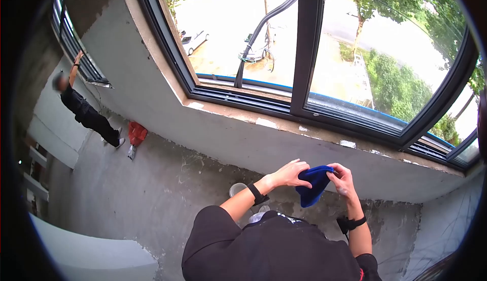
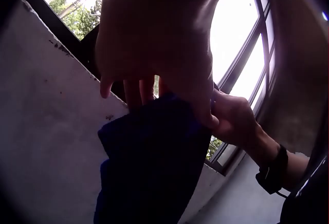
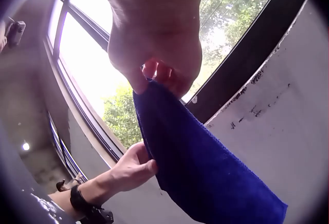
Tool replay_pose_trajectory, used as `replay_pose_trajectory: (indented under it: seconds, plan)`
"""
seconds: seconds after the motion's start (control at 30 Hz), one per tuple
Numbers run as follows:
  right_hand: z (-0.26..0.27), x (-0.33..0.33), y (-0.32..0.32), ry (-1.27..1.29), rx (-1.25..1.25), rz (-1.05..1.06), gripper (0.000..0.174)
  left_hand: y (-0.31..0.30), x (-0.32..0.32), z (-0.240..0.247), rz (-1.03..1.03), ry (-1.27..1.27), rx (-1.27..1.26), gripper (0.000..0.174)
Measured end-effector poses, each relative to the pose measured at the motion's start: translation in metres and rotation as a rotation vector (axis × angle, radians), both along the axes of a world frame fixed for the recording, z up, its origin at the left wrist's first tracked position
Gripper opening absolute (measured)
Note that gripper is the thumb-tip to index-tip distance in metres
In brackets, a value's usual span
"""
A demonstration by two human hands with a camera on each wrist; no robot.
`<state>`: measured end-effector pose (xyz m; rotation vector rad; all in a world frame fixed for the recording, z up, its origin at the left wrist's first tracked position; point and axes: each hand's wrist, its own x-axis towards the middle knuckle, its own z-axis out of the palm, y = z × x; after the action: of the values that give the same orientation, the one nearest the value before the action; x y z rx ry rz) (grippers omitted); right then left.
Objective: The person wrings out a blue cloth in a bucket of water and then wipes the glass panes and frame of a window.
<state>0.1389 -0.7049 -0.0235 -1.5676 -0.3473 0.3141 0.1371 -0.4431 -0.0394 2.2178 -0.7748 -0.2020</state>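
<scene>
A blue cloth (image 1: 314, 183) hangs between my two hands in front of the grey wall under the window. My left hand (image 1: 290, 174) grips its upper left edge with curled fingers. My right hand (image 1: 341, 178) pinches its upper right corner. In the left wrist view the blue cloth (image 2: 149, 167) droops below my left hand (image 2: 159, 54), with my right hand (image 2: 234, 118) behind it. In the right wrist view my right hand (image 3: 157, 44) pinches the top of the blue cloth (image 3: 205, 167), and my left hand (image 3: 132, 168) holds its lower edge.
A black-framed window (image 1: 304, 53) runs above the concrete sill (image 1: 284, 124). A white bucket (image 1: 236, 188) stands on the floor by my left arm. Another person (image 1: 83, 109) reaches up at a far window on the left, with a red bag (image 1: 136, 133) near their feet.
</scene>
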Motion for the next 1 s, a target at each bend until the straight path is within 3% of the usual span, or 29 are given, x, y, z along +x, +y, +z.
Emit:
replay_pose_trajectory:
  seconds: [0.03,0.13,0.2,0.27,0.33,0.37,0.47,0.6,0.67,0.73,0.8,0.87,0.9,0.93,0.97,1.0]
  plan:
    - [0.006,-0.001,0.0,-0.061,0.027,-0.017,0.016,0.001,-0.003,-0.006,-0.03,-0.135,0.015,0.052]
    - [0.029,-0.011,-0.007,-0.183,-0.003,-0.126,0.013,0.011,-0.007,-0.013,-0.064,-0.037,-0.228,0.037]
    - [0.039,-0.013,-0.012,-0.304,-0.066,-0.214,0.013,0.02,-0.004,-0.006,-0.017,0.003,-0.256,0.024]
    - [0.04,-0.013,-0.023,-0.379,-0.118,-0.294,0.014,0.03,0.002,-0.007,0.099,0.258,-0.445,0.018]
    - [0.022,-0.005,-0.041,-0.369,-0.084,-0.291,0.016,0.038,0.008,0.01,0.117,0.336,-0.722,0.015]
    - [0.007,-0.002,-0.045,-0.303,0.04,-0.297,0.017,0.037,0.011,0.014,0.088,0.288,-0.806,0.016]
    - [0.003,-0.005,-0.044,-0.295,0.068,-0.304,0.017,0.021,0.02,0.012,0.187,0.315,-0.952,0.015]
    - [0.012,0.004,-0.036,-0.275,0.008,-0.354,0.014,0.013,0.033,0.041,0.2,0.252,-0.789,0.015]
    - [0.033,0.002,-0.036,-0.259,0.098,-0.391,0.017,0.016,0.036,0.059,0.223,0.02,-0.758,0.015]
    - [0.072,0.001,-0.039,-0.205,0.158,-0.362,0.022,0.017,0.038,0.104,0.205,0.011,-0.728,0.014]
    - [0.128,0.002,-0.034,-0.427,0.057,-0.27,0.032,0.01,0.045,0.144,0.117,-0.073,-0.709,0.019]
    - [0.167,0.006,-0.023,-0.795,-0.256,-0.208,0.051,-0.004,0.039,0.183,0.042,-0.106,-0.648,0.018]
    - [0.178,0.0,-0.006,-0.85,-0.367,-0.247,0.064,-0.011,0.033,0.188,0.053,-0.109,-0.591,0.017]
    - [0.184,-0.002,0.01,-0.934,-0.442,-0.255,0.06,-0.018,0.029,0.193,0.059,-0.116,-0.531,0.017]
    - [0.19,-0.007,0.025,-0.798,-0.387,-0.155,0.057,-0.024,0.021,0.203,0.027,0.092,-0.506,0.022]
    - [0.188,-0.008,0.031,-0.739,-0.365,-0.077,0.052,-0.027,0.019,0.198,-0.012,0.013,-0.469,0.022]
